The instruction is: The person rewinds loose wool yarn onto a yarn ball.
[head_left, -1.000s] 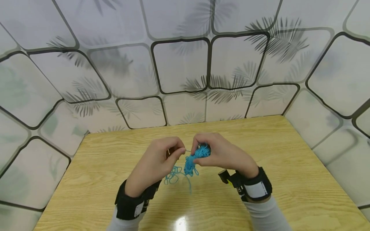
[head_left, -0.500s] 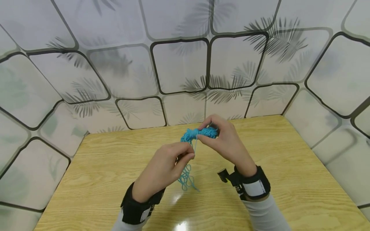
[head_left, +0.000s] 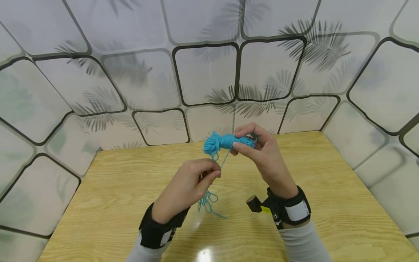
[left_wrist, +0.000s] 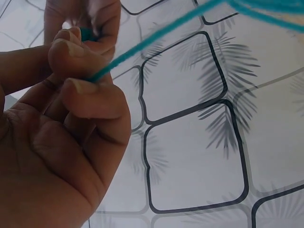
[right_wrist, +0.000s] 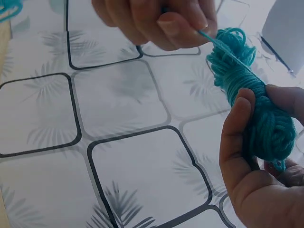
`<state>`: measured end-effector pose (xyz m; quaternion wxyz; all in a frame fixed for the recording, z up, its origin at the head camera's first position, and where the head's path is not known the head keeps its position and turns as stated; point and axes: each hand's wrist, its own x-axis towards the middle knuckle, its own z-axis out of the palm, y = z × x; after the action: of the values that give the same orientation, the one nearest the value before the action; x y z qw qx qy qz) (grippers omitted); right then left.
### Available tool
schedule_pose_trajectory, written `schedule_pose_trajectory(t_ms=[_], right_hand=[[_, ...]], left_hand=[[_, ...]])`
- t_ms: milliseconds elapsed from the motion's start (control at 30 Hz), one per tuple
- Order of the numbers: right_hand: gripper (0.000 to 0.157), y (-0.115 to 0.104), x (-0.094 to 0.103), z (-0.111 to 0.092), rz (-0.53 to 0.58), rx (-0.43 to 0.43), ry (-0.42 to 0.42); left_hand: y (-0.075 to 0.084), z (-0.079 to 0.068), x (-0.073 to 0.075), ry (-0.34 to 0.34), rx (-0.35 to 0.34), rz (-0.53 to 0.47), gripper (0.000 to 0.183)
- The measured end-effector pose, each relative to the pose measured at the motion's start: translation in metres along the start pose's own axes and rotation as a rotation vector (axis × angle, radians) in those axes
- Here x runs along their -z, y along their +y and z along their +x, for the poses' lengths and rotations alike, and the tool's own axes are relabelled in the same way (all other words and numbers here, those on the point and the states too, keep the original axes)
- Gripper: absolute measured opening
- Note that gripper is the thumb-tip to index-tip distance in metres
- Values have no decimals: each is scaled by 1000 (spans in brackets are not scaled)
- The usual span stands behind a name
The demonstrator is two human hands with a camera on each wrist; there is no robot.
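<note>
A small skein of blue yarn (head_left: 226, 142), wound tightly round its middle with looped ends, is held up by my right hand (head_left: 262, 153). The thumb and fingers grip it near its right end. Below and to the left, my left hand (head_left: 190, 182) pinches a single strand (head_left: 224, 159) that runs taut up to the skein's wrapped middle. In the right wrist view, the skein (right_wrist: 256, 104) shows the strand crossing over its wraps to the left fingers. A tangle of loose yarn (head_left: 207, 201) hangs beneath the left hand, its free end trailing right.
Both hands are over a light wood-grain table (head_left: 327, 189). Pale wall panels (head_left: 209, 72) with dark outlines and leaf prints stand at the back and both sides. Each wrist wears a black strap (head_left: 291, 207) with a camera.
My right hand has raised the skein and turned it from slanting to nearly level. The left hand has shifted slightly right, and the strand now runs upward from it rather than sideways.
</note>
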<state>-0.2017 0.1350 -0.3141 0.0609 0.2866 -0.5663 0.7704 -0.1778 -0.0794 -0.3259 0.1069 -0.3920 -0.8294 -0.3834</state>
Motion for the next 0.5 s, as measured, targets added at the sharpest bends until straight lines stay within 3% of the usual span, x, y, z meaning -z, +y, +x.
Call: schedule_pose_trajectory(t_ms=[233, 367, 500], right_hand=[[18, -3, 5, -3, 75, -8, -200], [15, -7, 9, -6, 22, -44, -384], [20, -9, 11, -8, -62, -45, -549]], left_hand=[[-9, 2, 0, -1, 26, -47, 13], [-14, 2, 5, -2, 61, -70, 17], [-15, 0, 12, 5, 53, -57, 15]])
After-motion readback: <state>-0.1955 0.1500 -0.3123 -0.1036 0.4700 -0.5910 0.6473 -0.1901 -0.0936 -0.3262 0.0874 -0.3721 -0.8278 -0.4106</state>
